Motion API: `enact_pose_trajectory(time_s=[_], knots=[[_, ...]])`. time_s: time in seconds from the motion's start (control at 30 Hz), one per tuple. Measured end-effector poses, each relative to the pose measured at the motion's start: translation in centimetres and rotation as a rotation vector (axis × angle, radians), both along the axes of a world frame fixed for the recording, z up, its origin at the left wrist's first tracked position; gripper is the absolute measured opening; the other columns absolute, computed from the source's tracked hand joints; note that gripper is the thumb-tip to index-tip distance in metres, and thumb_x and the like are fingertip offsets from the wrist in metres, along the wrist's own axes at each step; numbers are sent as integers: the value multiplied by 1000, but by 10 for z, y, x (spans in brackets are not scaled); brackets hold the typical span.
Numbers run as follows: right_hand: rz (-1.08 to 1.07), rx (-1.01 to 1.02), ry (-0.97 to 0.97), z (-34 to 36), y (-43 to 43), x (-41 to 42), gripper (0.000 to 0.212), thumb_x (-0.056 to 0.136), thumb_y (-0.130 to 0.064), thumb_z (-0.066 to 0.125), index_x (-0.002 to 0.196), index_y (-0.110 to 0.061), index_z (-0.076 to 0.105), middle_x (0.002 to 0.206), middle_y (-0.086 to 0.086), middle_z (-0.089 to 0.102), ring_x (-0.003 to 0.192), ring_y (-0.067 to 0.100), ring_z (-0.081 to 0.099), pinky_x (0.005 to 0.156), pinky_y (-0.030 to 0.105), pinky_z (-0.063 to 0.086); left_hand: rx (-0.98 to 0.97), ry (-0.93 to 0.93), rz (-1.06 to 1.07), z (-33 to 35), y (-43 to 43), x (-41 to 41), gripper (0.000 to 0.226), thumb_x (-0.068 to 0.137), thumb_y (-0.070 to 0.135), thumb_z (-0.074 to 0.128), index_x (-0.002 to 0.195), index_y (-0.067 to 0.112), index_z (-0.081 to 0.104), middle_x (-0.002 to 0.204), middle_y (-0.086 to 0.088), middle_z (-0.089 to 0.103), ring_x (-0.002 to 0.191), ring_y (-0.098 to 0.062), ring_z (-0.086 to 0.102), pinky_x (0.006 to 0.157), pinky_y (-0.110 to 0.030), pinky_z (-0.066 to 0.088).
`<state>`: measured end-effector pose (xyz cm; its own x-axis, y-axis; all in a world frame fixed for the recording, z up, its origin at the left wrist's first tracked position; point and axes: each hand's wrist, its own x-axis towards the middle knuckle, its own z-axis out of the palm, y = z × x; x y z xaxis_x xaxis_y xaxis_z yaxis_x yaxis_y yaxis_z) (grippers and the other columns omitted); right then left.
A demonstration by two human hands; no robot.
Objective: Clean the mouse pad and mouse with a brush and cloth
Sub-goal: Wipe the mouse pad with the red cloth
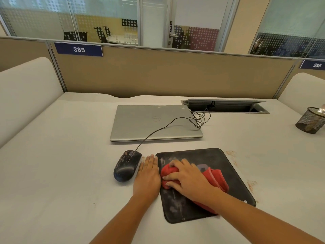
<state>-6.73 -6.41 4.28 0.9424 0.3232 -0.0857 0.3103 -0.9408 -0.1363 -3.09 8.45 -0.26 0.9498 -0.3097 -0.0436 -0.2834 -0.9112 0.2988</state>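
Head camera shows me the mouse (127, 166), smeared, sitting on the desk (70, 173) just left of the mouse pad (211, 155), likely parked clear for wiping. My left hand (147, 175) lies flat, fingers straight, against the pad's left edge, I judge to stop it sliding. My right hand (186, 178) clutches the bunched red cloth (216, 178), pressing it onto the pad's dusty left half.

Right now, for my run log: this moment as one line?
step: wipe mouse pad | right hand: grips red cloth | left hand: flat on desk beside mouse | mouse: smudged
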Motion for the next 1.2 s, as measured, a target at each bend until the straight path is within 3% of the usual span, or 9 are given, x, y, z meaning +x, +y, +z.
enact_pose_trajectory(time_s=[0.2,0.37,0.47,0.67,0.97,1.13,1.2], knots=[[-302,-44,-86,-5,-18,32,35,97,-41,37,129,-37,50,144,-4,35,127,21,32,101,38,35,-55,28,23,0,-1,0,55,101,30,19,148,15,-7,157,-4,-9,145,-18,-8,115,-29,-4],[-114,47,-139,-6,10,10,41,95,-39,44,135,-33,37,138,-5,44,121,18,36,98,33,33,-39,5,2,-1,-1,-1,57,101,33,21,148,14,-6,157,-6,-8,145,-18,-7,116,-30,-3],[-133,109,-79,5,9,18,49,92,-38,51,137,-30,33,131,1,48,118,21,42,98,34,35,-47,-4,8,0,-1,0,55,101,31,19,148,14,-4,157,-5,-6,145,-18,-6,116,-30,-3],[-265,70,-86,-6,8,63,43,94,-37,48,134,-26,41,136,-3,50,124,24,36,99,42,34,-41,20,26,-1,-2,1,53,101,30,16,148,16,-5,157,-3,-7,145,-17,-6,115,-29,-5],[17,21,-19,0,8,21,38,95,-36,46,133,-36,49,140,-16,44,116,17,34,89,34,32,13,-52,2,-2,0,0,58,100,31,24,148,13,-3,158,-7,-4,145,-21,-4,117,-33,-2],[113,15,64,9,-8,-4,34,94,-38,48,128,-38,53,137,-19,47,97,7,30,79,27,24,-31,-38,3,0,0,-1,55,101,27,21,148,12,-2,158,-7,-2,145,-20,-4,117,-33,-2],[85,-33,51,10,-14,-2,33,94,-39,48,127,-40,54,137,-18,47,105,10,35,82,28,27,-49,-18,-3,1,1,-2,53,101,26,17,148,12,-2,158,-6,-3,145,-19,-5,117,-32,-4]])
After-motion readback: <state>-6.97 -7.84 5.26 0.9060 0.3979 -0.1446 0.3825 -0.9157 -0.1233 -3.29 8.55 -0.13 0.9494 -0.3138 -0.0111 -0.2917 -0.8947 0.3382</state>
